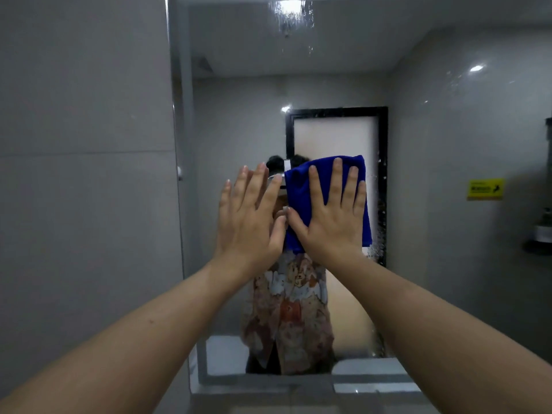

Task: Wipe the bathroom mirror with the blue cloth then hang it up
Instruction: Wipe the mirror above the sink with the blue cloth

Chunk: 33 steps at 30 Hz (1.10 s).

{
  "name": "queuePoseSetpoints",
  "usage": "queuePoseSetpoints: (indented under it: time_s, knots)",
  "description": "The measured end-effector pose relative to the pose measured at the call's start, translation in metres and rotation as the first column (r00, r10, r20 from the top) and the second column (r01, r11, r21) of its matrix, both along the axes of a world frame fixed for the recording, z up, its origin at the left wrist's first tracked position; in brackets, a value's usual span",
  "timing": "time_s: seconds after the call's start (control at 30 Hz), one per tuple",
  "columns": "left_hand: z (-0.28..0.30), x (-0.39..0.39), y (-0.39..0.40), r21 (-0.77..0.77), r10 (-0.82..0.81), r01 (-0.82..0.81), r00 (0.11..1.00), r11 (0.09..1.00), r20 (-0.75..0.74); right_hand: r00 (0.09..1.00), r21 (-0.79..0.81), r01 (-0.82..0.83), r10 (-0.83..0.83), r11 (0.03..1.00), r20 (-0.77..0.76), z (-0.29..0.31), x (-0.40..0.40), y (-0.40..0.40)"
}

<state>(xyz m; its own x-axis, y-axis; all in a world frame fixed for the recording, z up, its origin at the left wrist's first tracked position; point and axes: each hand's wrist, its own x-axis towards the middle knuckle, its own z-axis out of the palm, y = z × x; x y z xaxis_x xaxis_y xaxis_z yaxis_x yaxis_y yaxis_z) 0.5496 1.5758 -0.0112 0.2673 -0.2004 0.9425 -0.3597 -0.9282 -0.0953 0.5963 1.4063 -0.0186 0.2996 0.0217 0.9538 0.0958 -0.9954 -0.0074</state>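
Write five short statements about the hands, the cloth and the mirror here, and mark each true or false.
1. The right hand presses the blue cloth flat on the mirror. True.
2. The left hand grips the cloth in a fist. False: it is open, fingers spread, beside the cloth.
3. Water spots show on the mirror near the top. True.
4. The cloth already hangs on a hook. False: it is under the right hand on the glass.
5. A yellow sign shows at the right. True.
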Motion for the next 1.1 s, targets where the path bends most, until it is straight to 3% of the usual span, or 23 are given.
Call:
queuePoseSetpoints:
  time_s: [0.47,0.87,1.1]
  knots:
    - [0.089,0.007,-0.005,-0.11,-0.026,0.03,0.999,0.994,0.046,0.999,0.031,-0.012,0.011,0.999,0.049,0.105,0.004,-0.001]
    - [0.169,0.007,-0.007,-0.066,-0.027,0.038,0.985,0.997,0.171,0.996,0.043,0.002,-0.006,0.999,0.088,0.18,0.002,-0.001]
    - [0.202,0.013,-0.007,-0.034,-0.021,0.026,0.988,0.999,0.152,0.993,0.024,-0.009,0.006,1.0,0.116,0.21,0.005,-0.001]
